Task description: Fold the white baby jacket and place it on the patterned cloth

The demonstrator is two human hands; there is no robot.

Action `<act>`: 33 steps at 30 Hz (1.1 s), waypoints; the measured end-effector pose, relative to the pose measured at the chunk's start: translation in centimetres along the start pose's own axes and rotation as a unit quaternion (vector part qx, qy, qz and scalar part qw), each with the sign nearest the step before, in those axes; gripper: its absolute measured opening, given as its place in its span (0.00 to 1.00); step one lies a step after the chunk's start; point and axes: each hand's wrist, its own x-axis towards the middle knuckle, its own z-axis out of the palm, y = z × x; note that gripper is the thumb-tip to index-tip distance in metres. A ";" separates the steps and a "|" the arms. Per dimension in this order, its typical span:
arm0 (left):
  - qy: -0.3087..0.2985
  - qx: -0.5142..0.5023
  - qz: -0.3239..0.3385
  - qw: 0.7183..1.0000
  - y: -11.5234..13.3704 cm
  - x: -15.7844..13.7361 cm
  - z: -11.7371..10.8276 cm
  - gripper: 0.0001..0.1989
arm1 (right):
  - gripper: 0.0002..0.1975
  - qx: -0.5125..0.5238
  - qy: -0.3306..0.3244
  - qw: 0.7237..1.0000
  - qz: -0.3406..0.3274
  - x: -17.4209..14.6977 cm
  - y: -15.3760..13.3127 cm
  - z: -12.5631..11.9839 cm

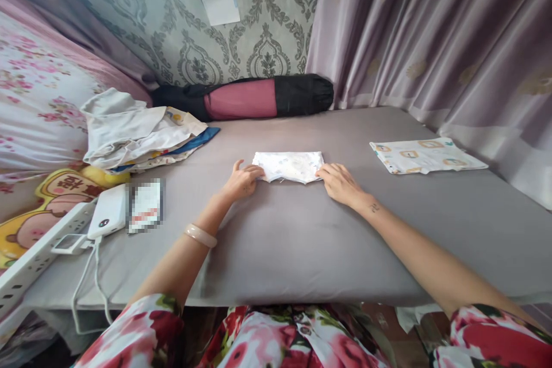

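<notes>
A small white garment (290,167) with a faint print lies folded into a flat strip at the middle of the grey-covered surface (302,241). My left hand (242,180) pinches its left end, thumb and fingers closed on the cloth. At the opposite end, my right hand (338,181) grips the right corner in the same way. The lower edge of the cloth bows upward between the hands. Fingertips on both sides are partly hidden by the fabric.
Rumpled clothes (138,132) are piled at the left, and a folded printed cloth (426,155) lies at the right. A rolled pink-and-black bag (259,96) rests against the wall. At left are a power strip (38,250), a white power bank (107,210) and cables (97,276).
</notes>
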 end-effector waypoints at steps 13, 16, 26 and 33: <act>0.063 -0.019 -0.135 0.989 5.9 7.5 1.0 0.20 | 0.26 0.075 0.005 0.989 0.124 8.1 -3.9 2.1; 0.037 0.005 -0.132 0.990 6.6 8.5 2.6 0.23 | 0.29 0.085 -0.026 0.987 0.134 9.0 -4.7 3.5; -0.031 -0.002 -0.145 0.989 6.4 8.3 4.2 0.26 | 0.30 0.102 -0.072 0.982 0.142 8.9 -4.5 5.3; -0.029 -0.022 -0.151 0.988 6.5 8.4 3.8 0.25 | 0.30 0.112 -0.087 0.979 0.148 9.0 -4.5 5.0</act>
